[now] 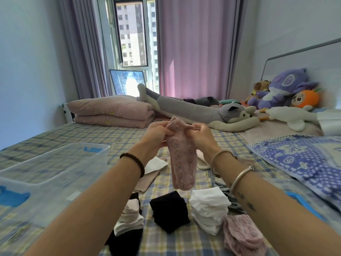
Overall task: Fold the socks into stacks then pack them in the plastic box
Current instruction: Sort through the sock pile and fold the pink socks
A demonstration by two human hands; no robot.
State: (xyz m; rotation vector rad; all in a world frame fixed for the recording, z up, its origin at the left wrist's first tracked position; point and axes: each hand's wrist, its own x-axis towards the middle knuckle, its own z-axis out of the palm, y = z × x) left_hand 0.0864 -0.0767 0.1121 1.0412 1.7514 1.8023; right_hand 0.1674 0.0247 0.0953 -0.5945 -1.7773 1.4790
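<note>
- Folding is in hand: the left hand and right hand each pinch the cuff of a pink sock, held up to the right of the plastic box.
- Next, I judge: fold it over and lay it on the pink stack, far right of the box.
- The box looks empty. The black stack and white stack lie unpacked to its right.

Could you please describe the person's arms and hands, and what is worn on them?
Both forearms are bare, without sleeves or gloves. On the wrist behind the left hand is a dark braided band. Behind the right hand are a thin tan bangle and a silver bangle; small dark marks dot that forearm.
</note>
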